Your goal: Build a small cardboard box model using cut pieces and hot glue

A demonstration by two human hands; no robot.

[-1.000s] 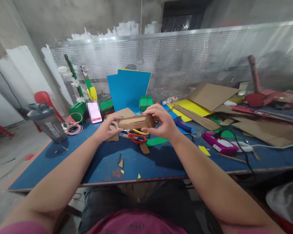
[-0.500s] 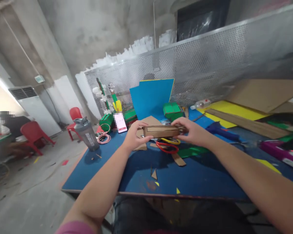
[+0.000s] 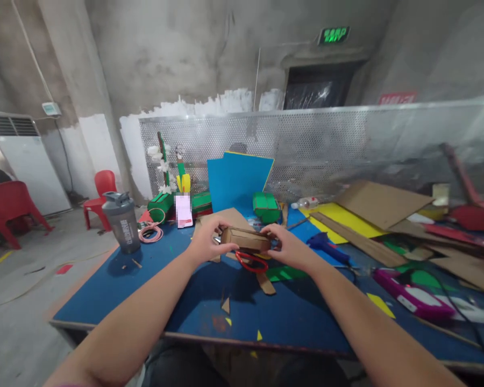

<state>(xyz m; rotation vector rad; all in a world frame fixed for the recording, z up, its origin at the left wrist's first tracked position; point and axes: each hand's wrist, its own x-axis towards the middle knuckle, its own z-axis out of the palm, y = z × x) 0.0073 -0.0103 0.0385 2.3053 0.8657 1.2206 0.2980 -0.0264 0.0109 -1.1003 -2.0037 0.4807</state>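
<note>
Above the blue table I hold a small long cardboard box (image 3: 248, 240) between both hands. My left hand (image 3: 210, 240) grips its left end, thumb along the near lower edge and fingers over the top. At the right end, the fingers of my right hand (image 3: 287, 246) are closed on it. Red-handled scissors (image 3: 253, 263) lie right below the box, partly hidden by it. Around them are a cardboard strip (image 3: 266, 284), a green sheet piece (image 3: 286, 273) and a larger cardboard sheet (image 3: 229, 217) behind.
To the left stand a grey shaker bottle (image 3: 123, 223), a pink cable coil (image 3: 150, 233) and a phone (image 3: 183, 210). Blue boards (image 3: 240, 183) lean at the back near a green box (image 3: 265, 206). On the right lie a blue glue gun (image 3: 326, 247), a purple device (image 3: 413, 295) and cardboard sheets (image 3: 383, 204).
The view has turned to the right, showing more of the table's right side. Both hands keep hold of the cardboard box, which now tilts down slightly at its right end.
</note>
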